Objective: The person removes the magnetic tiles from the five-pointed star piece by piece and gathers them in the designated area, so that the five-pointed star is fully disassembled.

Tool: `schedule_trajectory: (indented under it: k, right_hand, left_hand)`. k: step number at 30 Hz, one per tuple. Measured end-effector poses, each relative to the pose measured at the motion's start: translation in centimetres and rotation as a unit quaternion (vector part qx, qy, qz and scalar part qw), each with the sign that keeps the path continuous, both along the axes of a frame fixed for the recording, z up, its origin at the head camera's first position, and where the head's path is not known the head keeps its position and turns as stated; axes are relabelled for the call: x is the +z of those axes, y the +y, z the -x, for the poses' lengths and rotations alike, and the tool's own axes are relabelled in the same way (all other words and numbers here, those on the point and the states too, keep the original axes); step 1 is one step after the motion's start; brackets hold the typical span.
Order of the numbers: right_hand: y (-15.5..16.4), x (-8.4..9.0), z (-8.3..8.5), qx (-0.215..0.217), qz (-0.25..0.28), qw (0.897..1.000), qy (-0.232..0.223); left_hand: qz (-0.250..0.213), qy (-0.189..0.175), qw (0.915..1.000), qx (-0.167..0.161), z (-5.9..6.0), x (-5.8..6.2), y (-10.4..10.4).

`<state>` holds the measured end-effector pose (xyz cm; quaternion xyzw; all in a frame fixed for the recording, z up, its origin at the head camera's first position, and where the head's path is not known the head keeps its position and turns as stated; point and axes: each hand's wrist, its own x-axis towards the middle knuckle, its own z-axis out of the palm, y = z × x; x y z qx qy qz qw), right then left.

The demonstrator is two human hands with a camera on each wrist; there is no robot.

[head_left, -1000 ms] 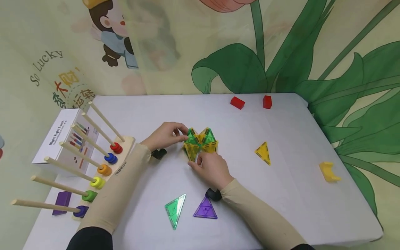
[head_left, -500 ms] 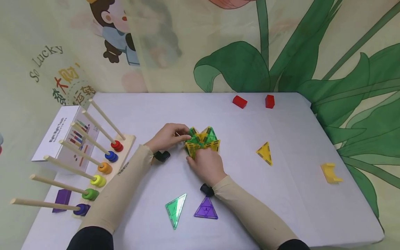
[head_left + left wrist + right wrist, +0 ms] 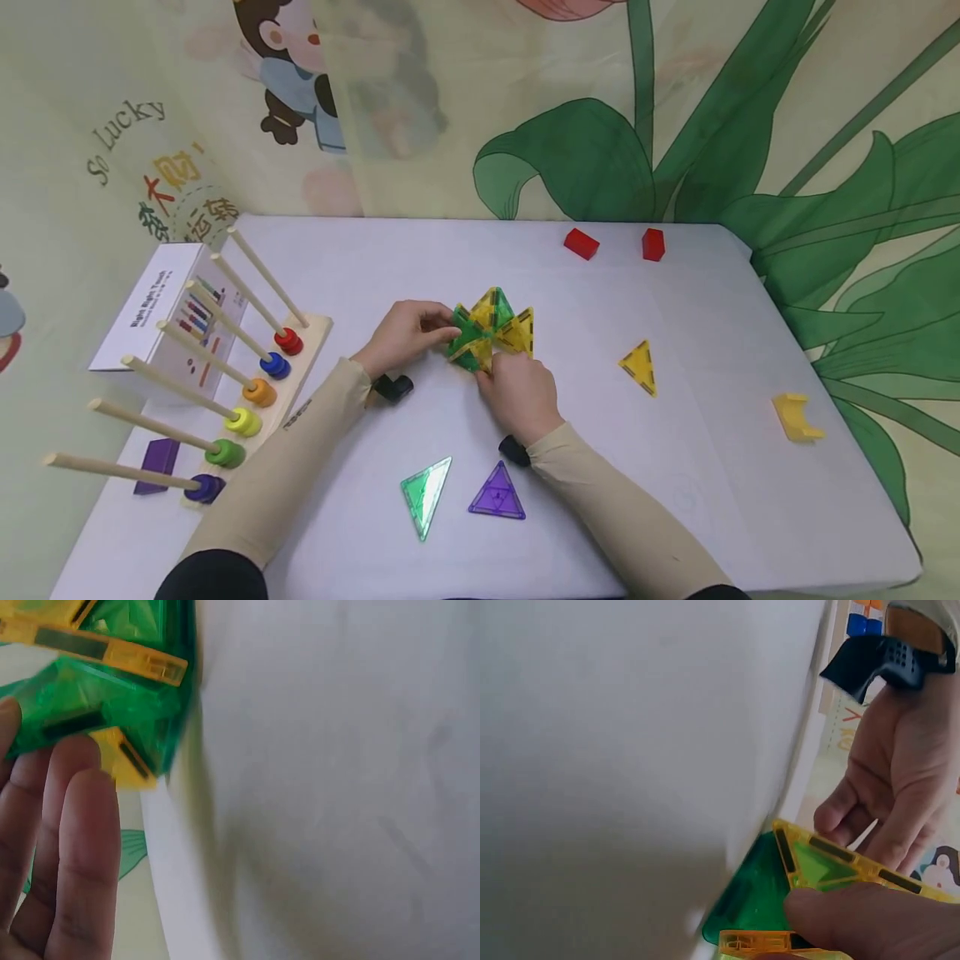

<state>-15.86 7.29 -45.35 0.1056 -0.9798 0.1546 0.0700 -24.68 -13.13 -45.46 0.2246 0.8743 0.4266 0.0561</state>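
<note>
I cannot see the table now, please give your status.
Left hand and right hand both grip the tile cluster. Cluster folded up, green and yellow. Nothing blocking; yellow triangle lies apart.

The table (image 3: 705, 467) is covered with a plain white cloth and stands against a wall painted with leaves and a cartoon figure. Along its far edge lie two red blocks (image 3: 581, 243), well apart from a yellow triangle tile (image 3: 639, 367) and a yellow arch block (image 3: 797, 417) toward the right side. Near the front lie a green triangle tile (image 3: 425, 495) and a purple triangle tile (image 3: 497, 495) just beside each other, while a wooden peg rack with coloured rings (image 3: 247, 392), a white box (image 3: 161, 317) and a purple block (image 3: 157, 466) occupy the left side.
</note>
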Motion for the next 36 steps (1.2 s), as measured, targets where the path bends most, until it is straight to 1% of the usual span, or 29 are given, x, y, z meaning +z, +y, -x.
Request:
schedule_trajectory:
  k: [6, 8, 15, 19, 21, 23, 24, 26, 27, 28, 30, 31, 33, 34, 36]
  right_hand:
    - [1.1, 0.1, 0.6, -0.031, 0.002, 0.999, 0.009]
    - [1.4, 0.2, 0.9, -0.037, 0.0, 0.999, 0.014]
    - [2.4, -0.1, 1.9, -0.057, -0.007, 0.998, 0.023]
    - [2.7, -0.4, 2.1, -0.061, -0.01, 0.998, 0.027]
    - [2.7, -0.5, 2.1, -0.057, -0.01, 0.998, 0.028]
    - [2.8, -0.5, 2.0, -0.053, -0.007, 0.998, 0.026]
    - [2.9, -0.5, 2.0, -0.051, -0.004, 0.998, 0.024]
    - [3.0, -0.5, 1.9, -0.045, 0.002, 0.999, 0.02]
    - [3.1, -0.5, 1.9, -0.043, 0.007, 0.999, 0.017]
    - [3.2, -0.5, 1.9, -0.042, 0.013, 0.999, 0.013]
    - [3.4, -0.5, 2.0, -0.037, 0.032, 0.999, 0.007]
    - [3.6, -0.5, 2.0, -0.035, 0.041, 0.999, 0.006]
    - [3.8, -0.5, 2.1, -0.025, 0.06, 0.998, 0.003]
    - [3.9, -0.5, 2.2, -0.019, 0.069, 0.997, 0.002]
    - [4.0, -0.6, 2.3, -0.007, 0.083, 0.997, 0.002]
  left_hand:
    - [-0.009, -0.006, 0.9995, 0.03, -1.0, 0.2, 0.2]
    - [-0.012, -0.008, 0.9991, 0.04, -1.3, 0.3, 0.4]
    - [-0.032, -0.008, 0.9967, 0.074, -2.5, -0.1, 1.0]
    - [-0.034, -0.011, 0.9957, 0.086, -2.9, 0.0, 1.2]
    - [-0.024, -0.008, 0.996, 0.086, -3.1, 0.1, 1.2]
    - [-0.003, 0.001, 0.9965, 0.083, -3.3, 0.3, 1.1]
    - [0.015, 0.014, 0.9964, 0.082, -3.4, 0.5, 0.9]
    - [0.062, 0.057, 0.9927, 0.086, -3.6, 0.9, 0.5]
    - [0.088, 0.087, 0.9883, 0.089, -3.7, 1.1, 0.2]
    - [0.113, 0.122, 0.9817, 0.093, -3.7, 1.4, 0.0]
    - [0.156, 0.201, 0.962, 0.098, -3.8, 1.9, -0.4]
    - [0.174, 0.239, 0.9508, 0.093, -3.8, 2.1, -0.5]
    - [0.207, 0.309, 0.9261, 0.064, -3.6, 2.7, -0.4]
    - [0.222, 0.338, 0.9137, 0.041, -3.5, 3.0, -0.1]
    - [0.263, 0.384, 0.8852, -0.012, -3.2, 3.4, 0.6]
